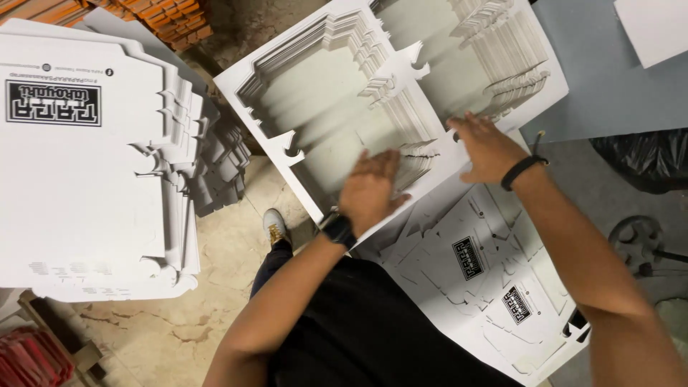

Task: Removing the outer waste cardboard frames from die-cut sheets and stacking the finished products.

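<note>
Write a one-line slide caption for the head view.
Both hands, left hand and right hand, press flat on a white die-cut cardboard sheet beside a stack of cut blanks.

A stack of die-cut cardboard frames (322, 136) is set in the middle, tilted, with two cut-out openings side by side. The left hand (369, 190) is laid flat on the frame's near edge, beside the left opening; the right hand (487, 147) is laid on the edge below the right opening. Printed cardboard sheets (487, 272) are spread under and in front of the frames, to the right. A tall pile of flat box blanks (86, 165) is placed to the left, well apart. Between them, a shoe (274, 226) is planted on the floor (172, 330). Bricks (165, 18) are stacked behind the pile.
</note>
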